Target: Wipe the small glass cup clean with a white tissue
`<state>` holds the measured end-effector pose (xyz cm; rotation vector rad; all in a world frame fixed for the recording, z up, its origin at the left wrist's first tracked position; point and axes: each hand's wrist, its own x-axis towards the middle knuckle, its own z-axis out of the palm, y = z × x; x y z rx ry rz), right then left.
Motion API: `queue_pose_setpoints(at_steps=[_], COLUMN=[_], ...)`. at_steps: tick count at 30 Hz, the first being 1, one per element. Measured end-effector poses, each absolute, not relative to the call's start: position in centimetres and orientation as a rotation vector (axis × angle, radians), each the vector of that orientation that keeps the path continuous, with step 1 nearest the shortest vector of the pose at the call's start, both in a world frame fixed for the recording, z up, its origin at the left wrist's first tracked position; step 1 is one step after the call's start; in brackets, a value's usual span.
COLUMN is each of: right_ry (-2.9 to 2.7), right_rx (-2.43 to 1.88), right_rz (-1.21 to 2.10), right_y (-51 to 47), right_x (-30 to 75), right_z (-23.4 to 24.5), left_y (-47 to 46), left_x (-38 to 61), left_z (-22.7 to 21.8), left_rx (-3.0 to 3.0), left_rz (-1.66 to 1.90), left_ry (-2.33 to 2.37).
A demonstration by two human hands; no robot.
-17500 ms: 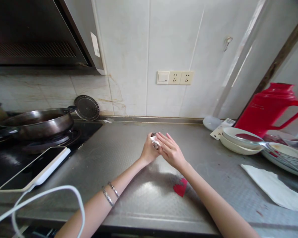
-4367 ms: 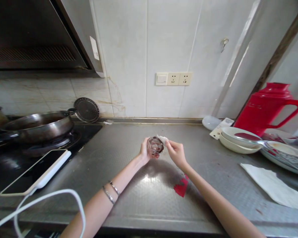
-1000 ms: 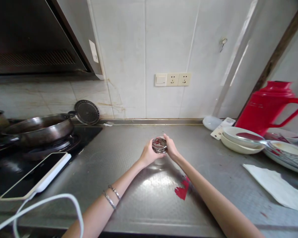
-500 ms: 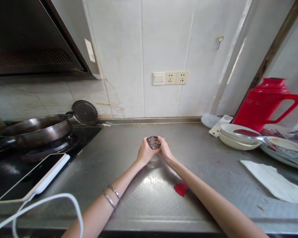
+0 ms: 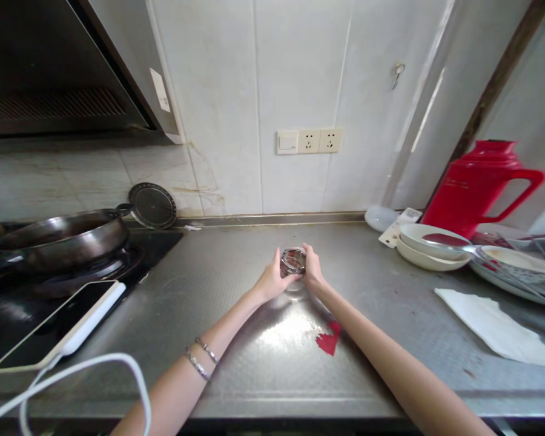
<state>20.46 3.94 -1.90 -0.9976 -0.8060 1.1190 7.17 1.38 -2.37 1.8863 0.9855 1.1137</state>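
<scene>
A small round, clear and shiny glass-like dish [image 5: 293,261] with reddish-brown tints is between my two hands, over the middle of the steel counter [image 5: 236,266]. My left hand [image 5: 276,280] grips its left side, thumb across the near side and fingers up along the edge. On the opposite side my right hand [image 5: 313,266] closes round the right edge, its fingertips by the rim. Whether the dish rests on the counter or is lifted a little, I cannot tell. Nearer to me lies a jagged red scrap [image 5: 328,339], beside my right forearm.
At left, a metal pan [image 5: 63,242] sits on the black stove, with a phone [image 5: 57,327] and white cable [image 5: 95,361] in front. Stacked bowls [image 5: 431,251], a red thermos jug [image 5: 476,188] and a white paper sheet [image 5: 495,324] are on the right.
Both hands and the dish have shifted slightly right in view. My hands are farther apart, now on opposite sides of the dish, and more of its top shows.
</scene>
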Motion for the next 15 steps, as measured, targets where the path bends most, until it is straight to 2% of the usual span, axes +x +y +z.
queue_pose_setpoints(at_steps=[8,15], right_ry=[-0.815,-0.791], right_rx=[-1.012,-0.997], right_rz=[1.031,0.952], right_y=[3.9,3.5], right_x=[20.2,19.1], right_z=[-2.0,-2.8], left_y=[2.0,2.1], left_x=[7.2,7.1], left_z=[-2.0,-2.1], left_rx=[1.741,1.846], left_rz=[1.209,1.379], left_ry=[0.85,1.076])
